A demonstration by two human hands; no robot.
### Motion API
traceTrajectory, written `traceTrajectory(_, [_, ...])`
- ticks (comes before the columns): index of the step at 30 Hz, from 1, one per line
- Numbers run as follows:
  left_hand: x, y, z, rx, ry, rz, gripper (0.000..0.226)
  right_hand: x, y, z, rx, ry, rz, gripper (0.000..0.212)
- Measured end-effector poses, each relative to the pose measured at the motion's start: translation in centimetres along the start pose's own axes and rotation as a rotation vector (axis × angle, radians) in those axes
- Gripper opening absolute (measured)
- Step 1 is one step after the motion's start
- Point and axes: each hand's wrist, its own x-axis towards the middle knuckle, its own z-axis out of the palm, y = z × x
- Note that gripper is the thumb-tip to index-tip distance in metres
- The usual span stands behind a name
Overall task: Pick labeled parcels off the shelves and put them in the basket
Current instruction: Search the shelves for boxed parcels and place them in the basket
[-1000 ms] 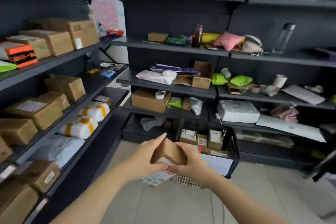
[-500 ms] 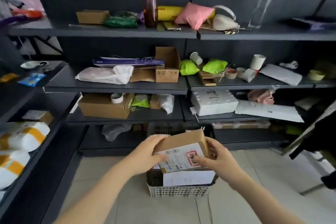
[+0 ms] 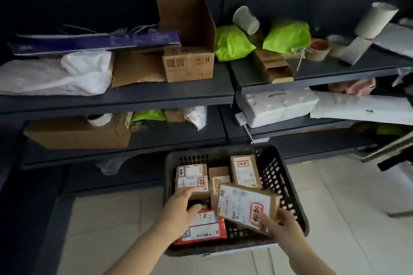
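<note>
Fingers (image 3: 267, 219) of the right hand (image 3: 285, 230) clamping the labeled parcel (image 3: 243, 205), tips hiding beneath it, parcel tilting inside the basket (image 3: 288, 187) beyond them, left hand (image 3: 178, 212) having let go, fingers loosely apart.

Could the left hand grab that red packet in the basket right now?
Probably yes: the left hand is open just above the red packet, and the parcel in the right hand lies beside it, not over it.

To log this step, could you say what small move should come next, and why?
Probably lower the labelled brown cardboard parcel and let go: the right hand holds it tilted over the black plastic basket, with bare basket floor showing beneath.
</note>
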Motion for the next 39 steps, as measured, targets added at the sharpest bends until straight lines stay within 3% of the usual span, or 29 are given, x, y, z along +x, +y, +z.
traceTrajectory(7, [5.8,-8.1,2.3,0.164,0.093,-0.200,0.052,9.2,4.4,5.5,0.023,0.037,0.214,0.040])
traceTrajectory(14, [9.4,-12.9,4.3,0.192,0.014,-0.264,0.071,14.9,2.8,11.2,-0.045,-0.096,0.110,0.025])
traceTrajectory(19, [10.9,-15.2,4.5,0.207,0.002,-0.236,0.081,19.3,0.4,15.5,-0.149,-0.143,0.042,0.032])
traceTrajectory(24, [11.6,-16.7,4.2,0.167,-0.021,-0.216,0.085,22.7,-1.4,19.4,-0.211,-0.175,-0.063,0.015])
traceTrajectory(27, [11.8,-17.3,4.2,0.177,-0.014,-0.180,0.085,24.1,-1.2,21.3,-0.290,-0.169,-0.085,0.033])
traceTrajectory(31, [11.8,-17.5,4.0,0.190,-0.001,-0.179,0.083,24.8,0.6,22.2,-0.370,-0.213,-0.076,0.032])
traceTrajectory(37, [10.9,-16.7,3.1,0.370,-0.002,-0.165,0.079,22.5,-0.4,21.2,-0.490,-0.186,-0.113,0.088])
traceTrajectory(39, [10.0,-15.9,2.5,0.456,0.019,-0.148,0.072,21.1,-1.4,19.8,-0.581,-0.190,-0.165,0.090])
